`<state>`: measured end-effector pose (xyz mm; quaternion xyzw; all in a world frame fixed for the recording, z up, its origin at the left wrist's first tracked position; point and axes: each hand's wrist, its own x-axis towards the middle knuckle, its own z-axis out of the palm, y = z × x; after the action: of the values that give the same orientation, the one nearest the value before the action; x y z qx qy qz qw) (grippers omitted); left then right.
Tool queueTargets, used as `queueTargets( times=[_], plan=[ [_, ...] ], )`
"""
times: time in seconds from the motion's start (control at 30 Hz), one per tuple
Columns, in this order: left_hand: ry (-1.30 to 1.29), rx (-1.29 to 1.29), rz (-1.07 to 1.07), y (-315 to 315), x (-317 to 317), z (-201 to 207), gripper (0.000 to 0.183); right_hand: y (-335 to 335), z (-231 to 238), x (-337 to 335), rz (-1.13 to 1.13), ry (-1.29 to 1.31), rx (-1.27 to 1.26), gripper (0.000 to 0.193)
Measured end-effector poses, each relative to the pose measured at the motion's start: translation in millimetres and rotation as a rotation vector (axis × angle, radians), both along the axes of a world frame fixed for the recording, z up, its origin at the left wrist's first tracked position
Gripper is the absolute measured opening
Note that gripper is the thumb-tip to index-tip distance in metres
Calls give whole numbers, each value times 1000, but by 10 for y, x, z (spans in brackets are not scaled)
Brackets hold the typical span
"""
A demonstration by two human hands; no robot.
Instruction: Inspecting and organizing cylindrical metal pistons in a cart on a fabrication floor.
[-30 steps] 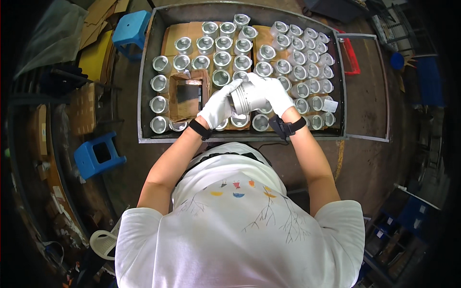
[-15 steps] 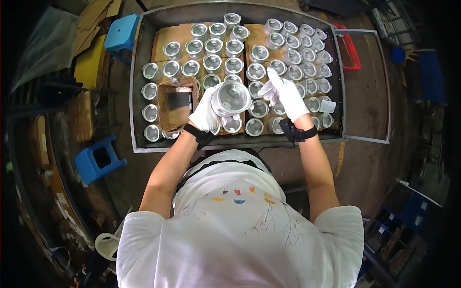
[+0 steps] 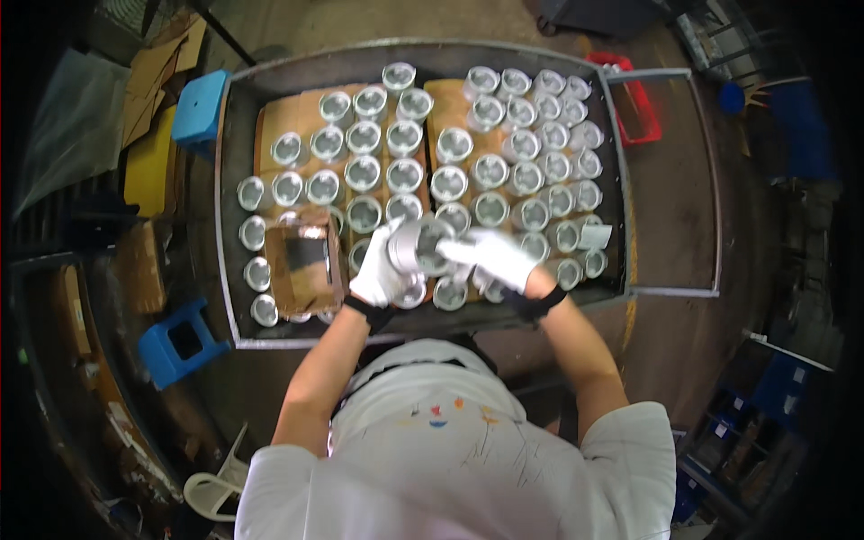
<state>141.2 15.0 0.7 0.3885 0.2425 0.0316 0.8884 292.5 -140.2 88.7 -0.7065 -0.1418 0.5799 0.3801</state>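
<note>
In my white-gloved left hand (image 3: 379, 268) is a silvery, cup-shaped metal part (image 3: 410, 245), round and hollow, tilted with its opening toward the right. The fingers wrap its left side. My right hand (image 3: 504, 259), gloved in white too, is at that opening, and its fingertips overlap the rim. Motion smears the right fingers, and whether they grip anything does not show. Beneath both hands, rows of similar metal parts (image 3: 364, 173) stand upright on brown cardboard (image 3: 306, 102) in a dark metal-framed cart (image 3: 227, 180).
An open cardboard box (image 3: 283, 274) sits inside the cart, left of my left hand. A white paper slip (image 3: 595, 237) lies on parts at the right. Outside stand blue stools (image 3: 184, 337) on the left and a red bin (image 3: 640, 121) beyond the cart's right side.
My right hand has moved left and down from above the rows to the held part's opening. The part has tipped toward it. The whole view has shifted, placing the cart lower.
</note>
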Motion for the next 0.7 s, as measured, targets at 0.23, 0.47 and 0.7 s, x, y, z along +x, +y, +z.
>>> queueTargets(
  times=[0.23, 0.47, 0.7],
  plan=[
    [-8, -642, -42, -12, 333, -150, 54, -228, -926, 314, -300, 239, 135, 20],
    [-177, -658, -109, 9, 333, -103, 65, 451, -1158, 1740, -399, 29, 419, 17],
    [-11, -605, -14, -94, -179, -278, 65, 1125, -1823, 2700, -153, -619, 183, 20]
  ],
)
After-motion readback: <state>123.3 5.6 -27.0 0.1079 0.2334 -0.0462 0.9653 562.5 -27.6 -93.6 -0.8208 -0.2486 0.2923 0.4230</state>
